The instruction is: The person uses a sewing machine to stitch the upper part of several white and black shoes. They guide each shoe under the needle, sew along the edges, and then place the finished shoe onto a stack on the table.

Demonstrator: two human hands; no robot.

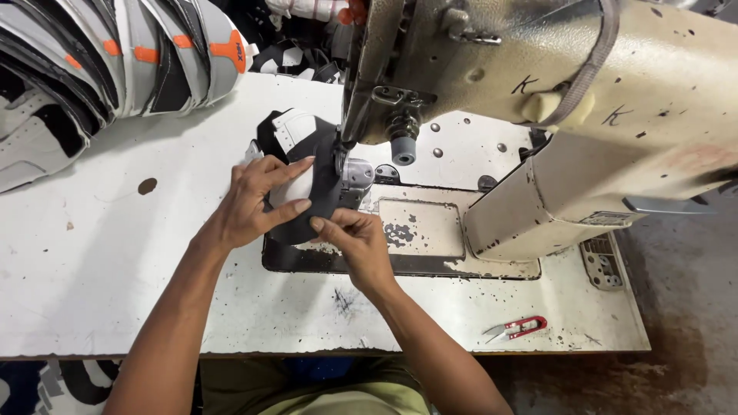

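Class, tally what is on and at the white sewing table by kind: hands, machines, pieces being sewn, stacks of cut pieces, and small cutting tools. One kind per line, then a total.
Hands: 2, left hand and right hand
Sewing machine: 1
Black and white piece under the hands: 1
Stack of cut pieces: 1
Red-handled thread snips: 1
Total: 6

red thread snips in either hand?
No: the red thread snips lie on the table, while the left hand and right hand hold the shoe piece.
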